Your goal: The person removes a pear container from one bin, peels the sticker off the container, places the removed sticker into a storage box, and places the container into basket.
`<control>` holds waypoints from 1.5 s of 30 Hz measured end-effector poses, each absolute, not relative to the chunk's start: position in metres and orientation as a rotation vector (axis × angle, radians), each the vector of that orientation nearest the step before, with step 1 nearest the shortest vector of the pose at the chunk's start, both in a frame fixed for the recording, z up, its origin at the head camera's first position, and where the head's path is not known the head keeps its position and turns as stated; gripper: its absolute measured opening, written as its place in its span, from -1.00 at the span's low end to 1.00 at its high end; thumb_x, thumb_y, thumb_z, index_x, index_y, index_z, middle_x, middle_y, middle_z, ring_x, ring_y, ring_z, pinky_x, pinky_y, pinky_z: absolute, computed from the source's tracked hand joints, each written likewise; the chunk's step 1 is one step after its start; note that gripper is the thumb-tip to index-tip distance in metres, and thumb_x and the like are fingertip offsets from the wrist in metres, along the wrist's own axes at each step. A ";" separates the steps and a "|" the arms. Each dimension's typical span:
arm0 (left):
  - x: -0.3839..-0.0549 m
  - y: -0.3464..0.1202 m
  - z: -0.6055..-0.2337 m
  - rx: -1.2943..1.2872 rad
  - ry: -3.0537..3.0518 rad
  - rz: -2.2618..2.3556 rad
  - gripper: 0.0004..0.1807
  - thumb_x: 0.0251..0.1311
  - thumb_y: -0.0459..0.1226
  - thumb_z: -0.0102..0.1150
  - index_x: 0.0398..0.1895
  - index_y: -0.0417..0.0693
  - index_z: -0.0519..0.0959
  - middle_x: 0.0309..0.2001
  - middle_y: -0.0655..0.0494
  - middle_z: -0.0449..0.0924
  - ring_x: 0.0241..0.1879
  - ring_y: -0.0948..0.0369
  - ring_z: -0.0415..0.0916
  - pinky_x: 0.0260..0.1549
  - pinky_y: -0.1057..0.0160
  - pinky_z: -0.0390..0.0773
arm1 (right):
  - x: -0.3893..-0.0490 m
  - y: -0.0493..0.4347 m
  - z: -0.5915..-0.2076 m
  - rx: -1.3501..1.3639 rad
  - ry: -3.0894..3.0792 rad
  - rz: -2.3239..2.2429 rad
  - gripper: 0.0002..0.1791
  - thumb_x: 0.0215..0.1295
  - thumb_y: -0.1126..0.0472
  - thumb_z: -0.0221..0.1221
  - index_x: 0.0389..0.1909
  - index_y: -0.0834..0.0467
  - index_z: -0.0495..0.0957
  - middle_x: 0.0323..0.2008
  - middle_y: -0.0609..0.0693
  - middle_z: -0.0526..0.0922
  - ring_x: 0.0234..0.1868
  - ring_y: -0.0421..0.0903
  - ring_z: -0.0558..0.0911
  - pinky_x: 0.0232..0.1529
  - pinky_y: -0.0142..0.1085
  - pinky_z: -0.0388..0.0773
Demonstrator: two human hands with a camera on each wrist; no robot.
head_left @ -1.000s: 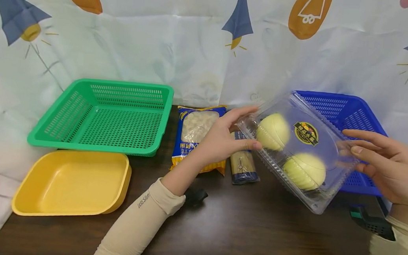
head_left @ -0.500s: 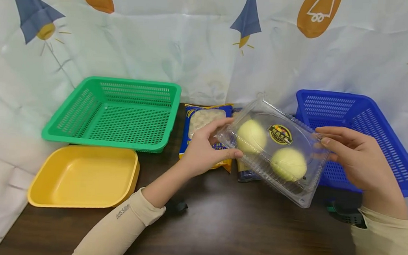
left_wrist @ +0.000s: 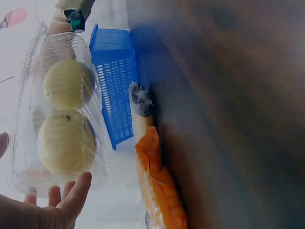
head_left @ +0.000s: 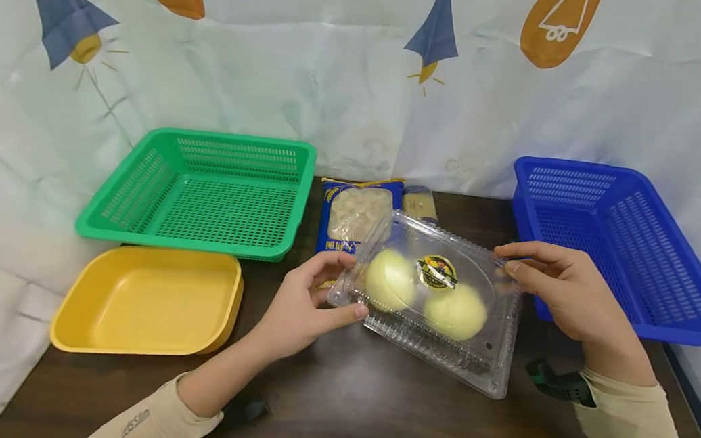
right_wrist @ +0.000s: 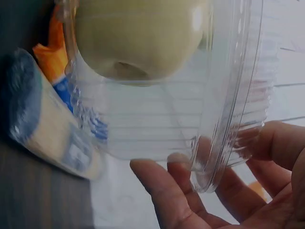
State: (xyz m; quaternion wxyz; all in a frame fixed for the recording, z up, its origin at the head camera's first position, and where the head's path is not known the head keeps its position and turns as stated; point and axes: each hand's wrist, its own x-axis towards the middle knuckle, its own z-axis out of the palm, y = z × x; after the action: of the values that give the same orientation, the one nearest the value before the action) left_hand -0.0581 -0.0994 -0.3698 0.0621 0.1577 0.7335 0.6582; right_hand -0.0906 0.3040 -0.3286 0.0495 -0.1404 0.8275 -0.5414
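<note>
Both hands hold a clear plastic clamshell box (head_left: 475, 275) in the air above the table, tilted down toward the right. Inside lie two round, pale yellow-green fruits (head_left: 390, 279), and a round black-and-gold label (head_left: 437, 271) is on the lid. My left hand (head_left: 298, 307) grips the box's left end, thumb on the near side and fingers behind. My right hand (head_left: 571, 295) pinches the right end at the rim. In the right wrist view, the fingers (right_wrist: 167, 191) bend around the box's edge. The left wrist view shows the box's ribbed side and both fruits (left_wrist: 66, 145).
A blue-and-orange bag of pale pieces (head_left: 360, 213) and a slim beige pack (head_left: 420, 203) lie behind the box. Left stand a green basket (head_left: 202, 246) and a yellow tub (head_left: 146, 350). A blue basket (head_left: 684, 334) is on the right. A patterned cloth (head_left: 359, 97) hangs behind.
Both hands have carried the clamshell box left and nearer to me, away from the blue basket. The box sits lower in view. Both hands keep their hold.
</note>
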 end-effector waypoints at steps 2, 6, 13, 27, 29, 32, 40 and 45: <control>-0.051 -0.105 -0.371 0.492 2.189 1.997 -0.29 0.20 -0.31 0.64 0.42 0.06 0.56 0.34 0.09 0.60 0.30 0.07 0.59 0.20 0.14 0.69 | -0.089 0.301 -0.332 -0.436 2.527 -1.612 -0.68 0.66 0.30 0.20 0.30 0.25 0.69 0.11 -0.06 0.81 -0.12 -0.08 0.84 -0.06 -0.38 0.71; -0.040 -0.117 -0.375 0.558 2.142 1.991 -0.20 0.18 -0.37 0.65 0.49 0.05 0.51 0.35 0.05 0.59 0.26 -0.01 0.60 0.18 0.09 0.71 | -0.090 0.292 -0.339 -0.511 2.460 -1.631 -0.69 0.66 0.34 0.19 0.28 0.28 0.69 0.14 -0.04 0.79 -0.11 -0.05 0.84 -0.06 -0.33 0.74; -0.024 -0.138 -0.380 0.586 2.106 1.899 -0.12 0.20 -0.34 0.65 0.56 0.03 0.42 0.39 -0.02 0.54 0.26 -0.05 0.59 0.12 0.05 0.75 | -0.092 0.276 -0.351 -0.629 2.405 -1.596 -0.72 0.64 0.38 0.20 0.23 0.24 0.73 0.11 0.05 0.79 -0.15 0.01 0.84 -0.13 -0.22 0.79; -0.005 -0.163 -0.403 0.501 2.053 1.810 0.02 0.12 -0.34 0.71 0.59 0.02 0.28 0.19 -0.24 0.46 -0.04 -0.06 0.67 -0.04 0.06 0.79 | -0.096 0.249 -0.385 -0.620 2.280 -1.531 -0.74 0.63 0.33 0.23 0.18 0.13 0.77 0.10 0.11 0.77 -0.12 0.07 0.82 -0.08 -0.11 0.81; -0.005 -0.166 -0.405 0.481 2.053 1.784 0.09 0.10 -0.33 0.72 0.64 0.07 0.23 0.17 -0.25 0.46 -0.04 -0.05 0.67 -0.05 0.07 0.79 | -0.096 0.245 -0.388 -0.621 2.274 -1.529 -0.74 0.63 0.33 0.24 0.19 0.13 0.77 0.10 0.10 0.77 -0.10 0.06 0.81 -0.07 -0.11 0.80; -0.004 -0.168 -0.406 0.468 2.051 1.756 0.17 0.09 -0.32 0.73 0.69 0.12 0.16 0.16 -0.25 0.45 -0.01 -0.06 0.67 -0.04 0.07 0.79 | -0.098 0.240 -0.392 -0.608 2.273 -1.522 -0.74 0.63 0.32 0.24 0.19 0.11 0.78 0.09 0.09 0.77 -0.09 0.06 0.80 -0.06 -0.12 0.80; -0.003 -0.171 -0.408 0.426 2.099 1.721 0.19 0.06 -0.26 0.77 0.70 0.24 0.18 0.23 -0.18 0.44 0.13 -0.02 0.63 0.06 0.13 0.76 | -0.101 0.234 -0.393 -0.595 2.248 -1.542 -0.74 0.63 0.34 0.22 0.19 0.15 0.76 0.10 0.13 0.75 -0.09 0.09 0.79 -0.06 -0.13 0.79; -0.002 -0.173 -0.405 0.474 2.160 1.710 0.23 0.01 -0.22 0.80 0.71 0.21 0.20 0.44 -0.10 0.30 0.18 -0.02 0.57 0.06 0.14 0.76 | -0.099 0.229 -0.390 -0.590 2.262 -1.504 -0.74 0.66 0.33 0.18 0.20 0.17 0.74 0.11 0.14 0.73 -0.05 0.07 0.76 -0.04 -0.15 0.77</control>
State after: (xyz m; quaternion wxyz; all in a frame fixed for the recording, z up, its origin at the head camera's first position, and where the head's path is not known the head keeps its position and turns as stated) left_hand -0.0016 -0.1726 -0.4050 0.1724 0.1672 0.7611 0.6025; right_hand -0.0993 0.2289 -0.3900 0.1800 -0.2089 0.8003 -0.5324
